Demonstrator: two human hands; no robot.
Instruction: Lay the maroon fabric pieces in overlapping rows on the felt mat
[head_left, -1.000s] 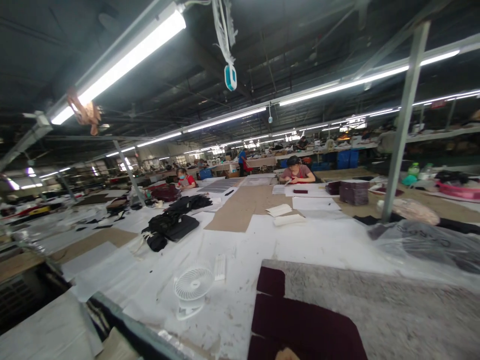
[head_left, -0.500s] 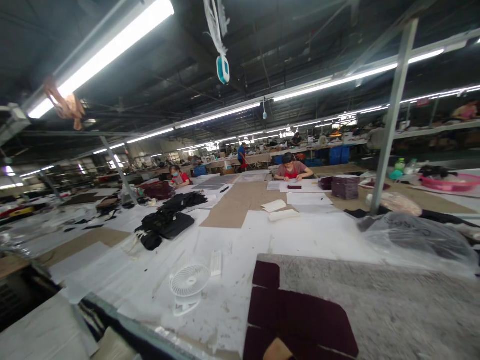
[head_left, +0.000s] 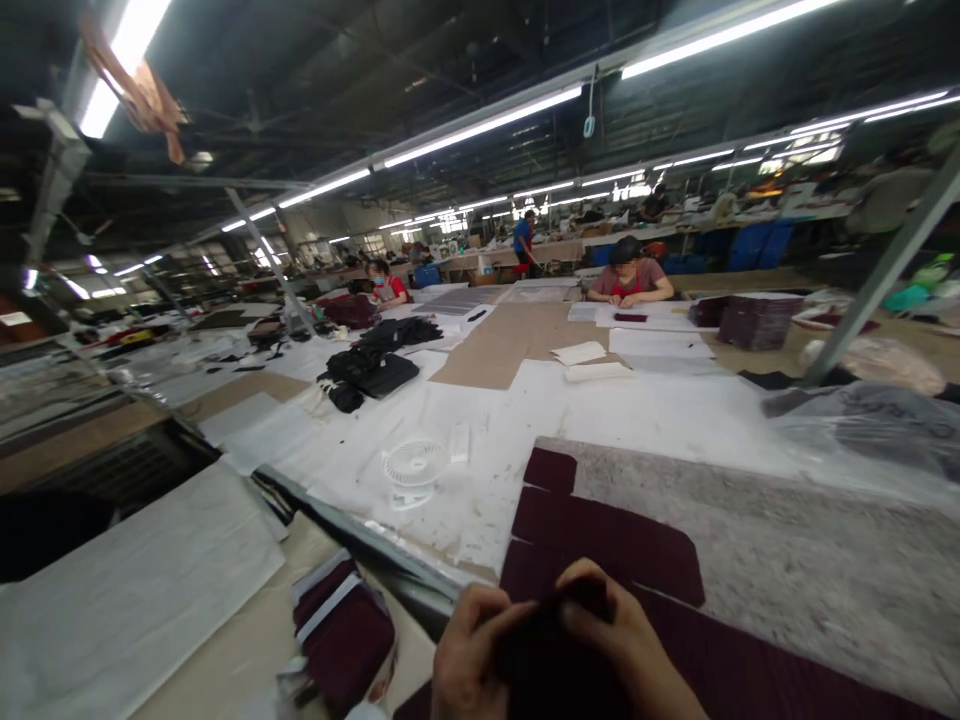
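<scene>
At the bottom edge my left hand and my right hand are together, fingers curled round a small dark maroon piece held between them. Just beyond them a larger flat maroon cut-out sheet lies on a grey speckled board. Both hands are closed on the piece; its exact shape is hidden by my fingers.
A stack of maroon pieces lies at lower left beside a metal rail. A small white fan stands on the white-papered table. Black bags sit further back. Other people work at the far end. A slanted post rises at right.
The view has tilted down and my two hands have come into sight at the bottom, closed on a dark piece. The fan and the maroon sheet sit higher in the picture.
</scene>
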